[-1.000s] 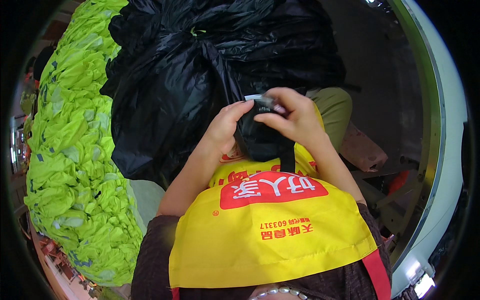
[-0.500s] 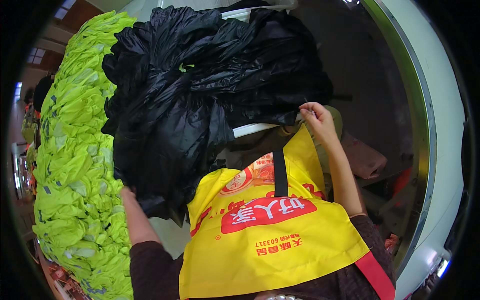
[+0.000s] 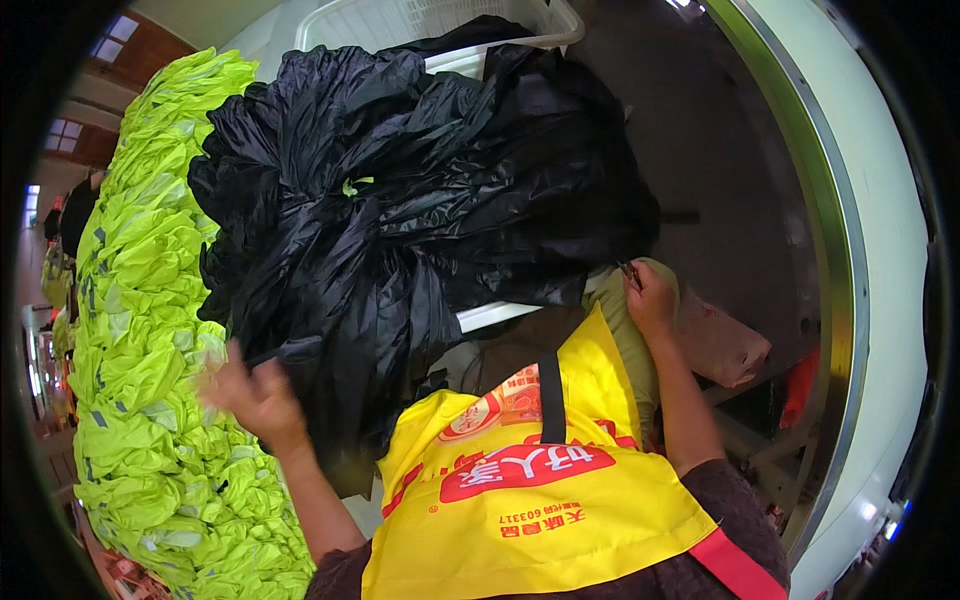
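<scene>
A big heap of black shiny fabric [image 3: 400, 190] spreads in front of me, gathered in folds, with a small yellow-green scrap [image 3: 356, 186] near its middle. Fingers spread and a little blurred, my left hand [image 3: 255, 400] hovers over the border between the black fabric and a tall pile of neon-yellow garments [image 3: 150, 330]. It holds nothing that I can see. By the heap's right lower corner, my right hand [image 3: 652, 300] is closed around a small dark tool [image 3: 630, 274]; its exact kind is too small to tell.
A white plastic basket [image 3: 572, 25] stands behind and partly under the black fabric. A yellow apron [image 3: 540, 500] covers my front. Right of my knee lies a pinkish block-like bundle [image 3: 725, 348]. A pale table with a metal edge [image 3: 850, 250] curves along the right side.
My left hand has come up from the fabric's lower left edge and opened over the neon pile. My right hand has dropped lower, toward my knee. The view has shifted slightly, showing more basket.
</scene>
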{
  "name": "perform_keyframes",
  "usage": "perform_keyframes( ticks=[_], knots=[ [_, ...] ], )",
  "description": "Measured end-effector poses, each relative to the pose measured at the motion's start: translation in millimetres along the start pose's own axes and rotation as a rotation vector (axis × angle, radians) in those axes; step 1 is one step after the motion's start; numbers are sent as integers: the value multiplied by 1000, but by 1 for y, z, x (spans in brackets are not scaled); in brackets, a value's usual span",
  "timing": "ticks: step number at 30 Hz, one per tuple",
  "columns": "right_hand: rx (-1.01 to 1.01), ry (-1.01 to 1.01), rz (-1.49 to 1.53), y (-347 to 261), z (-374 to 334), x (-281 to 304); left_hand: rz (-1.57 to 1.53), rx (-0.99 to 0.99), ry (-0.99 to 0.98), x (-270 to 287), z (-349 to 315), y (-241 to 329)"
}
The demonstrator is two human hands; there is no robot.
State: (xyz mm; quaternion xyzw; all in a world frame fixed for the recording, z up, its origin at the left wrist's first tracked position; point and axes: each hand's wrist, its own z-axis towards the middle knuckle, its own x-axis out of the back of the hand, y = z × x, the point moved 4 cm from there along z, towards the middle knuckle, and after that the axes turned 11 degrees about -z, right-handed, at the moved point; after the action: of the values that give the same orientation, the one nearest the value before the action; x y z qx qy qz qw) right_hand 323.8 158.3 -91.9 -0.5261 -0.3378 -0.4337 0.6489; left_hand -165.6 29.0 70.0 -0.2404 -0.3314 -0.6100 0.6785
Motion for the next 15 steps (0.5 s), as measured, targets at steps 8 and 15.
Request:
perform_keyframes(
  ticks=[8,15],
  knots=[
    [-195,12,307,16,-3,-3,133,382,-1468,-159,-22,-61],
    [-281,-2,373,13,3,-6,-917,265,-787,-274,109,78]
  ],
)
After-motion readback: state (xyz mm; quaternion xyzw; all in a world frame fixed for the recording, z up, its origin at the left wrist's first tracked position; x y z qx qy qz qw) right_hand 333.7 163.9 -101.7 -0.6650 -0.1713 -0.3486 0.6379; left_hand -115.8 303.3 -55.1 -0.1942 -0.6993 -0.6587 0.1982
